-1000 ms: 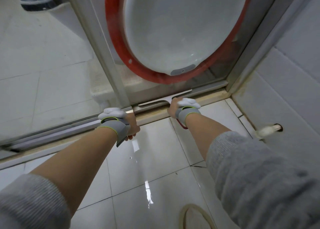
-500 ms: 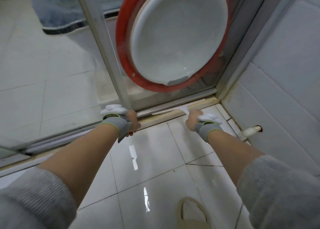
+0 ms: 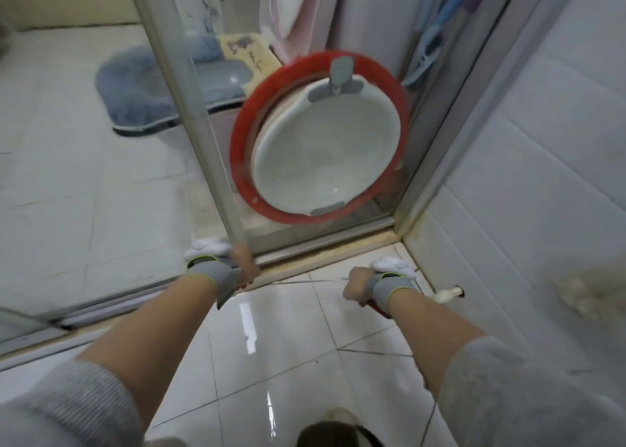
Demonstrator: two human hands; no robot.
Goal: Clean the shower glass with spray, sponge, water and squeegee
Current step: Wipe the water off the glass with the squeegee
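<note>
The right hand (image 3: 360, 285) is curled into a fist round the red handle of a squeegee (image 3: 315, 281), whose thin white blade runs out toward nine o'clock, low over the wet floor tiles (image 3: 284, 338) and just clear of the door sill (image 3: 325, 255). A grey wrist strap with a white pad sits behind the knuckles.

At nine o'clock from it, the left hand (image 3: 244, 267) grips the foot of the shower door's metal frame post (image 3: 189, 107), fingers wrapped round the post's edge; it wears the same grey strap.

The shower glass (image 3: 305, 33) stands at twelve o'clock from the right hand, rising from the sill between the post and the corner frame. Through it a red basin (image 3: 237, 155) shows, tilted on edge, with a white basin (image 3: 325, 155) nested inside. At ten o'clock beyond the glass lies a grey-blue bath mat (image 3: 135, 91). At three o'clock of the right hand a white pipe stub (image 3: 447, 294) projects from the tiled wall (image 3: 542, 175).
</note>
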